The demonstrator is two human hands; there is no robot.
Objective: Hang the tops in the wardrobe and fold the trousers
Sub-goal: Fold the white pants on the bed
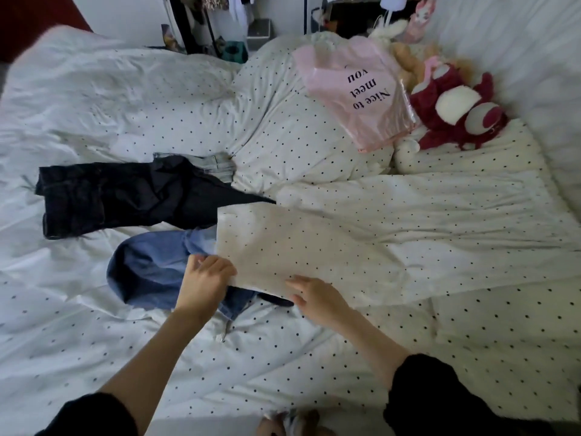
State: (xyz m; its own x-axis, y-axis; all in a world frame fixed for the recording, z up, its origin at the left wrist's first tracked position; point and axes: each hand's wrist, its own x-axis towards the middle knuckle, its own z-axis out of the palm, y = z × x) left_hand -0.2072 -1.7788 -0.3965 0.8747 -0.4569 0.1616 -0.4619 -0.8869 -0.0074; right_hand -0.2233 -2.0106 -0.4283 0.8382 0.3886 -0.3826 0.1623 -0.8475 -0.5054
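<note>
A corner flap of the white dotted duvet [283,247] lies folded back over a heap of trousers on the bed. My left hand [204,281] grips the flap's near edge, fingers curled round it. My right hand [311,295] grips the same edge a little further right. Blue jeans [147,272] stick out from under the flap at the left. Dark navy trousers [119,196] lie crumpled behind them, over a pale denim piece [217,166]. A dark strip [279,299] shows under the flap between my hands.
The dotted duvet [471,325] covers the whole bed. A pink plastic bag [358,89] with black lettering lies at the back right, beside red-and-white plush toys [456,114]. A clothes rack [201,23] and a lamp [393,4] stand beyond the bed.
</note>
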